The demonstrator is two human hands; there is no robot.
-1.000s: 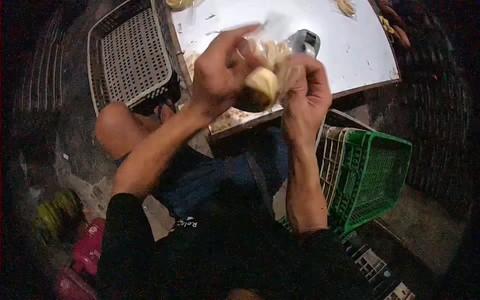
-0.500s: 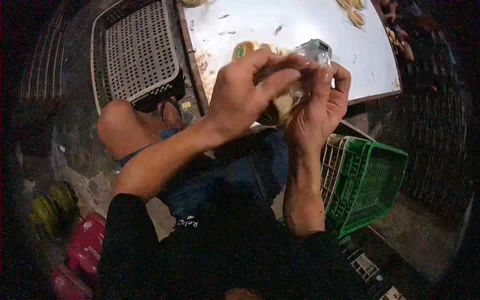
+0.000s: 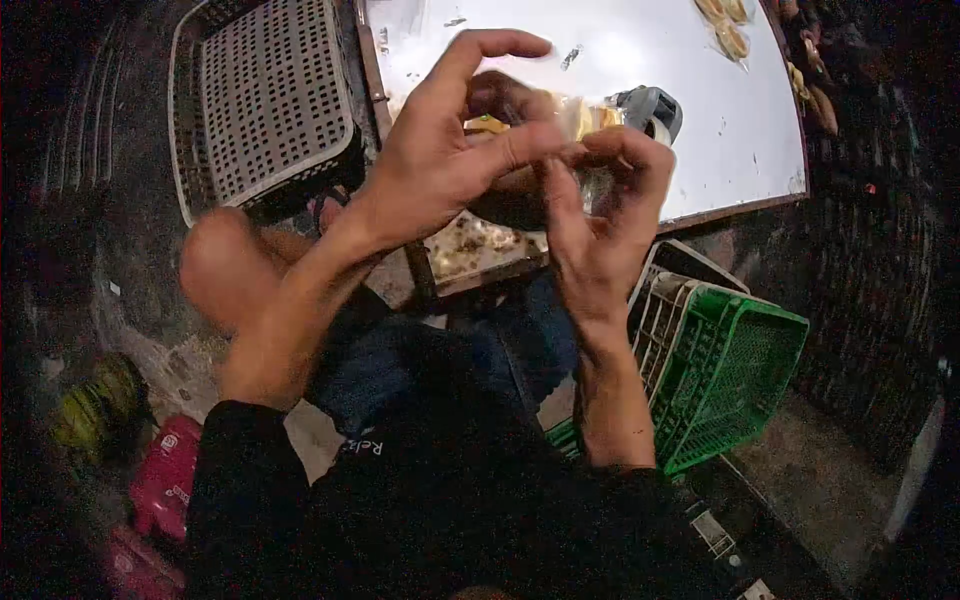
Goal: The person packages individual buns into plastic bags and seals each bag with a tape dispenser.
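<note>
My left hand (image 3: 440, 150) is over the near part of the white table, its index finger stretched out and its thumb pressed in toward the other hand's fingertips. Thumb and bent fingers of my right hand (image 3: 610, 205) meet it there in a pinch. Between them is a clear plastic bag (image 3: 598, 188), mostly hidden by the fingers, with a dark, shadowed part below. Just beyond the hands lie pale yellow pieces in clear wrap (image 3: 592, 118). A grey tape dispenser (image 3: 655, 108) stands on the table right behind my right hand.
The white table (image 3: 740, 150) has a dark edge and a stained near corner. More wrapped yellow pieces (image 3: 728, 30) lie at its far right. A grey perforated crate (image 3: 270, 100) stands left, a green crate (image 3: 750, 380) right. Pink containers (image 3: 165, 475) and green fruit (image 3: 95, 405) are lower left.
My left hand has shifted left and up, its index finger lifting away. The bag's pale contents, seen between the hands before, are now out of sight. The dispenser shows more fully.
</note>
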